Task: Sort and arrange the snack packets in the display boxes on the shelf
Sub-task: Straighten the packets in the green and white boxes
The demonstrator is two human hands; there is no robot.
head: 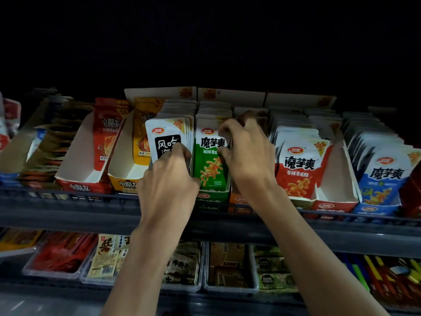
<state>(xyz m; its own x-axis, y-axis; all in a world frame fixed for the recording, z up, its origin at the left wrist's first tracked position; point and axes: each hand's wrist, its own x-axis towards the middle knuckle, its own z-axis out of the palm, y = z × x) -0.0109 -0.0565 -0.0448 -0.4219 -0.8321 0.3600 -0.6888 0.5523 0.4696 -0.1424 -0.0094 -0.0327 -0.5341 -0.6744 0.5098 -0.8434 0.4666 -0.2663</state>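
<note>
On the upper shelf display boxes stand side by side. The middle display box holds the middle packets upright, filed front to back. Just left of it stand the neighbouring packets, with the left hand gripping their front. Further left, two sparse boxes hold packets only at the rear. The right hand pinches the middle packets' right edge and covers the adjoining box. Further right are two full boxes. Below the middle display box, the lower shelf carries trays of packets.
</note>
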